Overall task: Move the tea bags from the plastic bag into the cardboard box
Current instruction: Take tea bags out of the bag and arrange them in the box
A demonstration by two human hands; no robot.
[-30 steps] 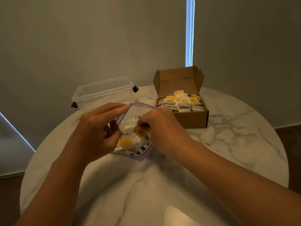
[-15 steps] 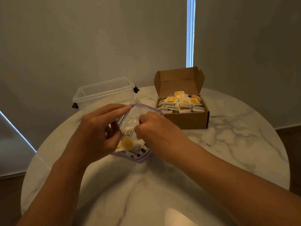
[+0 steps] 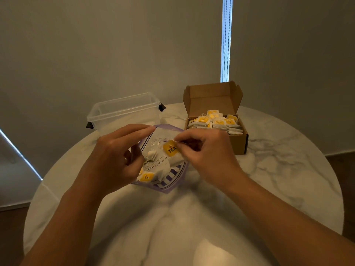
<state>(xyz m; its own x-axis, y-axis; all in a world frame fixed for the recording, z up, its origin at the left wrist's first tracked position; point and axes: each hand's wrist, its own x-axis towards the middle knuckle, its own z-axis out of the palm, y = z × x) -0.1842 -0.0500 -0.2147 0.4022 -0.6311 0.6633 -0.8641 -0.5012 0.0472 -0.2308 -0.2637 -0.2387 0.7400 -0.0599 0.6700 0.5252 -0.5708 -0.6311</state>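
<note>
On the round marble table (image 3: 278,169), the clear plastic tub (image 3: 124,112) stands rear left, the open cardboard box (image 3: 238,140) rear right, the purple-edged plastic bag (image 3: 165,181) before both.

Dim, warm-toned room, a bright daylight strip (image 3: 226,39) between the blinds behind, glare on the table (image 3: 209,250) near the bottom edge, wide-angle bending at the borders.

We've got a round white marble table (image 3: 284,169) with grey veining. At its far left edge sits a clear plastic storage tub (image 3: 124,114), lidless, black clips at both ends. Behind it, grey roller blinds (image 3: 115,45) with a bright daylight gap (image 3: 226,39) between them, bead chain hanging in it. Wooden floor (image 3: 342,162) at right.
</note>
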